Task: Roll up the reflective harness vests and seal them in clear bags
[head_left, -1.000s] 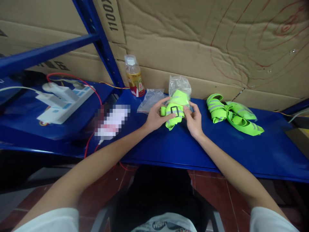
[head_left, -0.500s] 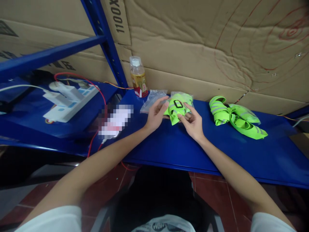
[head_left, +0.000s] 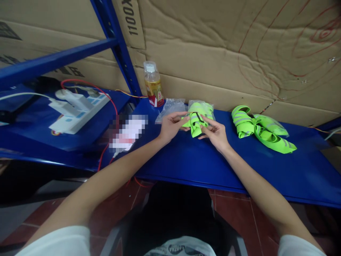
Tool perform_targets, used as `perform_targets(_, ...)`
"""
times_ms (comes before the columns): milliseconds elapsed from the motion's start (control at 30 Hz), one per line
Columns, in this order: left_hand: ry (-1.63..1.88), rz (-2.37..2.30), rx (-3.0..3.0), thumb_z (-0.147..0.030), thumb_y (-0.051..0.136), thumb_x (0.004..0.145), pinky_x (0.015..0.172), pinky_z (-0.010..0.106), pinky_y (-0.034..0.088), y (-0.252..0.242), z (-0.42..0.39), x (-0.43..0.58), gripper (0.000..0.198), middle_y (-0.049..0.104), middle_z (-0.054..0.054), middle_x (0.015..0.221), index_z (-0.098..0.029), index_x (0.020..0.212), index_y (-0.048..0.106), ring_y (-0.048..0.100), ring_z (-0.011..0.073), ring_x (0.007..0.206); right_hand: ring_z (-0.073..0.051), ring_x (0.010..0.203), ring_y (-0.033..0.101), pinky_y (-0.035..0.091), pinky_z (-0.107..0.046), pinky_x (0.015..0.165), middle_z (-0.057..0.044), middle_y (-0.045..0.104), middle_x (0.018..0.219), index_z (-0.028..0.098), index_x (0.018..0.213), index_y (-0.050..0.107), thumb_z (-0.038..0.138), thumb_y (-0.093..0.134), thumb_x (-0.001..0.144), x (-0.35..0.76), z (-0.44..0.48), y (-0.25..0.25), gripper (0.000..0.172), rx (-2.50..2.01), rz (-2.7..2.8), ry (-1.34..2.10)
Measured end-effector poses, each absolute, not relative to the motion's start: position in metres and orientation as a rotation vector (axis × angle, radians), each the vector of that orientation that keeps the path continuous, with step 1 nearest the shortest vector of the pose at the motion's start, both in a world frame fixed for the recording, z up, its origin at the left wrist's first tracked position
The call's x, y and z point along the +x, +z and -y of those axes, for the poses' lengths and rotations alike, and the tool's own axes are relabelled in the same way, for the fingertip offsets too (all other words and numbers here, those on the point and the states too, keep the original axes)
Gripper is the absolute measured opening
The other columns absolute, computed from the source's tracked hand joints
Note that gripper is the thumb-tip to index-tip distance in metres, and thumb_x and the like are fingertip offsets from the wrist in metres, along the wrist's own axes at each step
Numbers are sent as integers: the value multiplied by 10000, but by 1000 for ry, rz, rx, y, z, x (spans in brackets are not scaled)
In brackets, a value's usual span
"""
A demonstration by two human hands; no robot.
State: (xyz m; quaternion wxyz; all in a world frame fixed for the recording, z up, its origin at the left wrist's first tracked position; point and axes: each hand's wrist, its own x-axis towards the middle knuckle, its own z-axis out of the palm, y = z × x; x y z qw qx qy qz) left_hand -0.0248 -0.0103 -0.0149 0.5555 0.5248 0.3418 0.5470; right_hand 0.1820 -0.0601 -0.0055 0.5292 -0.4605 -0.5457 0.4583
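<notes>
Between my two hands is a folded bundle of neon-green reflective strap (head_left: 196, 128) with a black buckle (head_left: 198, 117) on it. My left hand (head_left: 170, 127) pinches its left side, thumb on top. On the right side, my right hand (head_left: 215, 134) grips it between thumb and fingers. Just behind the bundle lies a clear plastic bag (head_left: 207, 107) with more neon-green strap inside. A second clear bag (head_left: 173, 106), which looks flat, lies behind my left hand.
Rolled neon-green reflective straps (head_left: 243, 122) lie to the right on the blue shelf (head_left: 186, 163). A bottle (head_left: 153, 85) stands at the back by a blue post. At left are a white power strip (head_left: 71, 119), a red cable and a blurred-out phone-like object (head_left: 129, 133). Cardboard (head_left: 197, 46) walls the back.
The bundle has turned in my hands, so its buckle now sits tilted and further right. My right hand has shifted slightly to the right.
</notes>
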Motion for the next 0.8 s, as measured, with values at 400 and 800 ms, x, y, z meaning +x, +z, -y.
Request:
perform_targets(400,1293,-638,1298,-457,940,781,651,283,714,-18,10,-25,586,744,-9,825,-186,1267,759,777,143,668,-156,610,690,689,-351,478,-35,828,943,265,1375,786,501,878,824,178,58,-14,607,-1077,1373,948)
perform_targets(800,1623,-738,1545,-488,857,888,551,197,641,-19,17,-19,320,663,30,930,-176,955,833,695,90,695,-265,946,796,739,-426,762,-40,805,1188,369,1669,482,515,773,945,182,79,-2,794,-1069,1787,854)
